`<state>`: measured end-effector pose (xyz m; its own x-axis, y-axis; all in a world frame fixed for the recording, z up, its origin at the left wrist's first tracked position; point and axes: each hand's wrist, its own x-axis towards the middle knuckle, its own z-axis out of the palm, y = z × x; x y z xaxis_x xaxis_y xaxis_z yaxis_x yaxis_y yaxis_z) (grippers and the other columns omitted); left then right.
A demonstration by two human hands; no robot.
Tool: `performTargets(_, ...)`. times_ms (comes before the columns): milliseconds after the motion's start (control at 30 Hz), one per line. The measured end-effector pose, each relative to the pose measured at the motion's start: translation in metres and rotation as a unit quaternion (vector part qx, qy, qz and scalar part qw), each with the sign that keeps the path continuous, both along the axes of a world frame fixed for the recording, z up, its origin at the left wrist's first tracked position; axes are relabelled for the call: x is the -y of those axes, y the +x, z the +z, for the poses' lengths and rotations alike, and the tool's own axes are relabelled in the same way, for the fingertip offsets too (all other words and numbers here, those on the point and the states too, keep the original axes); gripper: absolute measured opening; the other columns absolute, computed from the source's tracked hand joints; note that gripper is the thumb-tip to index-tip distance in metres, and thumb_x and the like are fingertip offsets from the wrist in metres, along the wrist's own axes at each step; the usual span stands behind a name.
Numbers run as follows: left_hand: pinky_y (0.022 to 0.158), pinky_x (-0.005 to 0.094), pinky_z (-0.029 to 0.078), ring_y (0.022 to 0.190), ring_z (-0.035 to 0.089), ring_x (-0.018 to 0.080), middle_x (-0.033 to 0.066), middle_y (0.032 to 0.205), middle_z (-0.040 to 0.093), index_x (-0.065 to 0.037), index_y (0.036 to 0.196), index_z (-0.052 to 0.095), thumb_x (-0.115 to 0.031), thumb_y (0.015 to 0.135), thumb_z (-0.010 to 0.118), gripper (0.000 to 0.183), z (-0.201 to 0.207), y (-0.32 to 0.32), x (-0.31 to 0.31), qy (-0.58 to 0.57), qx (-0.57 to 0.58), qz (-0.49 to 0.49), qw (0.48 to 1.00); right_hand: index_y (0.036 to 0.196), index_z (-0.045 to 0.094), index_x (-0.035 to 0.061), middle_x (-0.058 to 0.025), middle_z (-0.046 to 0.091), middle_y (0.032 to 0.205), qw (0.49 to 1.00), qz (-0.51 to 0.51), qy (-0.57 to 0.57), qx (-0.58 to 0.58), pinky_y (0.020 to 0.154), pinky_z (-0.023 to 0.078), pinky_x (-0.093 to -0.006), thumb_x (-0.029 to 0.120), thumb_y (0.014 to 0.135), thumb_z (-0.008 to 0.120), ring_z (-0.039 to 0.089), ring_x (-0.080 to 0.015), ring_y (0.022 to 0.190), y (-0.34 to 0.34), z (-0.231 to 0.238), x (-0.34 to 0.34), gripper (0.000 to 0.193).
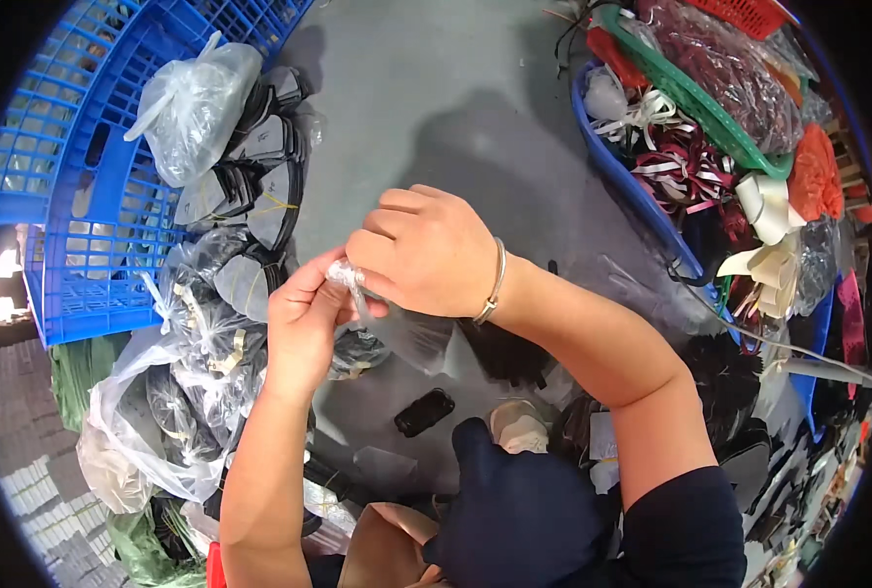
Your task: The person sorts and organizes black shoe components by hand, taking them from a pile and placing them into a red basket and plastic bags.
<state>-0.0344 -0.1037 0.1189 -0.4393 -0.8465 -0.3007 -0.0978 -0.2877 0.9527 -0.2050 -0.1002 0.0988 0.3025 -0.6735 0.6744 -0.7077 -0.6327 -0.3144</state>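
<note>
Both hands meet in the middle of the view at the gathered neck of a clear plastic bag (421, 338). My left hand (303, 318) is closed, with thumb and fingers pinching the twisted plastic. From the other side my right hand (424, 250) is curled over the same neck, knuckles up, with a bangle on the wrist. The bag's body hangs below the hands, partly covered by them. Dark shapes lie under or inside it; I cannot tell which.
Blue plastic crates (112, 196) stand at the left, beside tied stacks of grey-black flat pieces (277, 201) and a knotted clear bag (196, 113). At the right, a blue tub (642, 201) holds ribbons and a green basket (700, 103). A black phone-like object (424, 413) lies on the grey floor.
</note>
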Motion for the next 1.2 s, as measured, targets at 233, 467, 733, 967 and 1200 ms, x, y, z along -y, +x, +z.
performTargets(233, 0.061, 0.0209, 0.046, 0.069, 0.061, 0.0135, 0.0059, 0.090, 0.062, -0.002, 0.112, 0.053, -0.015, 0.092, 0.045, 0.025, 0.004, -0.005, -0.008, -0.060, -0.046, 0.048, 0.996, 0.070, 0.052, 0.0111, -0.0008, 0.055, 0.063, 1.000, -0.006, -0.005, -0.004, 0.057, 0.045, -0.0314, 0.024, 0.070, 0.060, 0.055, -0.0187, 0.065, -0.011, 0.010, 0.002, 0.015)
performTargets(467, 0.061, 0.0238, 0.044, 0.076, 0.059, 0.0142, 0.0043, 0.084, 0.059, -0.006, 0.098, 0.052, -0.015, 0.092, 0.046, 0.013, 0.002, 0.002, -0.007, -0.096, -0.079, 0.121, 0.985, 0.076, 0.051, 0.0114, -0.0021, 0.052, 0.066, 0.999, 0.015, -0.035, 0.002, 0.054, 0.043, -0.0316, 0.028, 0.067, 0.067, 0.052, -0.0206, 0.061, -0.020, 0.008, 0.014, 0.024)
performTargets(733, 0.067, 0.0297, 0.048, 0.073, 0.060, 0.0182, 0.0059, 0.086, 0.058, -0.008, 0.095, 0.051, -0.014, 0.090, 0.044, 0.011, -0.046, 0.063, 0.001, 0.045, -0.018, 0.247, 0.968, 0.076, 0.054, 0.0138, -0.0016, 0.052, 0.071, 0.993, -0.078, 0.059, -0.066, 0.061, 0.046, -0.0349, 0.033, 0.079, 0.057, 0.056, -0.0226, 0.069, -0.081, -0.096, 0.028, 0.020)
performTargets(967, 0.066, 0.0323, 0.048, 0.075, 0.059, 0.0216, 0.0070, 0.086, 0.055, -0.010, 0.099, 0.049, -0.017, 0.091, 0.043, 0.012, -0.076, 0.067, 0.000, 0.139, -0.046, 0.274, 0.950, 0.081, 0.056, 0.0130, -0.0053, 0.056, 0.082, 0.968, -0.096, 0.214, -0.089, 0.067, 0.048, -0.0388, 0.025, 0.081, 0.055, 0.057, -0.0268, 0.077, -0.077, -0.124, 0.019, 0.012)
performTargets(1200, 0.085, 0.0362, 0.043, 0.098, 0.055, 0.0251, 0.0100, 0.103, 0.057, -0.008, 0.102, 0.048, -0.013, 0.090, 0.043, 0.014, -0.069, 0.029, 0.005, 0.110, -0.247, 0.200, 0.942, 0.092, 0.057, 0.0101, -0.0091, 0.059, 0.082, 0.923, 0.191, 0.296, 0.156, 0.067, 0.047, -0.0361, 0.015, 0.078, 0.058, 0.059, -0.0279, 0.076, 0.001, -0.026, 0.003, 0.015)
